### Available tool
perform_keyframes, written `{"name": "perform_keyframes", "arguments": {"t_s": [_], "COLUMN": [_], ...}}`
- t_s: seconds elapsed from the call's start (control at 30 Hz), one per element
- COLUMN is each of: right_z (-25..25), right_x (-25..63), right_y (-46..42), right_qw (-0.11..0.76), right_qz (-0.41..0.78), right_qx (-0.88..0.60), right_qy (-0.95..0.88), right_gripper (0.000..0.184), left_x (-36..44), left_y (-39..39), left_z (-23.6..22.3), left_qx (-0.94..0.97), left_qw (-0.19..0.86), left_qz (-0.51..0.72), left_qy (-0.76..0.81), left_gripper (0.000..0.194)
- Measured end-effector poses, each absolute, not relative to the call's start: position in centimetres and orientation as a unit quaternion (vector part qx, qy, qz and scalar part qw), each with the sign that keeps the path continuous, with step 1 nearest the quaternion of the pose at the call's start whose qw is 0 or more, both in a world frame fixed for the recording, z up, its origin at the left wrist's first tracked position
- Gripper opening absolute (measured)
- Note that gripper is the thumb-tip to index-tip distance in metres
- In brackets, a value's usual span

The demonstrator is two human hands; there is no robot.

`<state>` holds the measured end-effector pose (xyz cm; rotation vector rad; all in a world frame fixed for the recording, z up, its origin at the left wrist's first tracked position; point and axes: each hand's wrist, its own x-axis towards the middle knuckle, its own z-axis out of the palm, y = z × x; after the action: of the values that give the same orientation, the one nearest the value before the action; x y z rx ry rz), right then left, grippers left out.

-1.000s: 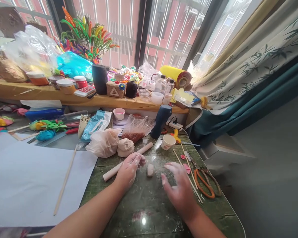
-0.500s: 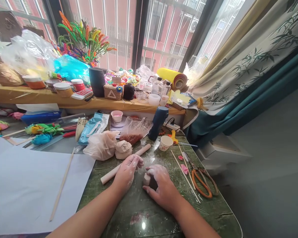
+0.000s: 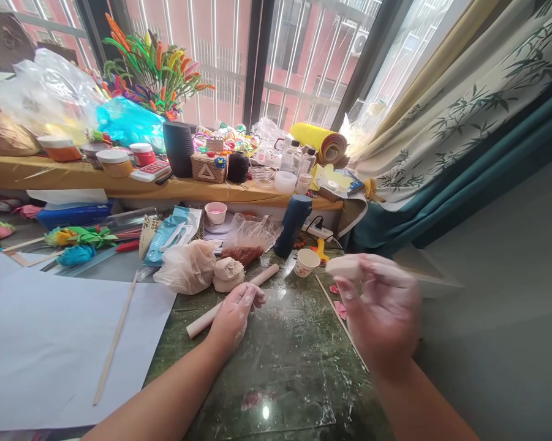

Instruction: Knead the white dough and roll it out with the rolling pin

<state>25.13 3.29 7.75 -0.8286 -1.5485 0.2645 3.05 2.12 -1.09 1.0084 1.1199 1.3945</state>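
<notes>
My right hand [image 3: 386, 306] is raised above the table's right side, its thumb and fingers pinching a small whitish piece of clay [image 3: 342, 267]. White smears cover its fingers and palm. Lower and to the left, my left hand [image 3: 236, 312] rests by the table top with its fingers curled together; whatever they hold, if anything, is hidden. Partly behind that hand lies a pale rolling pin [image 3: 204, 322], slanting across the table. A lump of whitish clay [image 3: 228, 275] sits just beyond the pin, against a crumpled plastic bag [image 3: 188, 267].
A paper cup [image 3: 307, 263] and a dark blue bottle [image 3: 293, 226] stand toward the back. Thin wooden sticks [image 3: 333, 303] and pink scraps [image 3: 340, 309] lie on the right. White paper [image 3: 50, 349] covers the left. Jars and craft supplies crowd the windowsill [image 3: 165, 188].
My right hand has risen from the table and moved right, carrying the clay piece up with it. It now covers the scissors. My left hand stays almost where it was.
</notes>
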Motion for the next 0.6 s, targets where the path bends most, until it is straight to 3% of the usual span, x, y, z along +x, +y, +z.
{"name": "perform_keyframes", "arguments": {"t_s": [0.07,0.17,0.2,0.3,0.47,0.6], "right_z": [7.0,2.6,1.0,-1.7,-2.1,-2.9], "right_x": [25.1,24.9,24.9,24.9,23.8,22.8], "right_y": [2.8,1.4,1.0,0.4,1.0,1.8], "right_qw": [0.632,0.401,0.369,0.396,0.347,0.336], "right_qz": [0.108,0.173,0.168,0.156,0.204,0.272], "right_qx": [-0.338,-0.362,-0.396,-0.485,-0.451,-0.456], "right_qy": [-0.688,-0.823,-0.824,-0.764,-0.796,-0.778], "right_gripper": [0.038,0.019,0.021,0.025,0.035,0.029], "left_x": [3.0,2.8,2.8,2.8,3.1,3.1], "left_y": [2.1,2.1,2.1,2.2,2.2,2.1], "left_z": [-1.1,-1.2,-1.2,-1.4,-1.3,-1.0], "left_qx": [0.421,0.423,0.424,0.43,0.432,0.426], "left_qw": [0.52,0.517,0.515,0.515,0.512,0.513], "left_qz": [0.581,0.585,0.587,0.581,0.576,0.58], "left_qy": [0.464,0.459,0.459,0.461,0.468,0.467], "left_gripper": [0.046,0.043,0.043,0.043,0.044,0.044]}}
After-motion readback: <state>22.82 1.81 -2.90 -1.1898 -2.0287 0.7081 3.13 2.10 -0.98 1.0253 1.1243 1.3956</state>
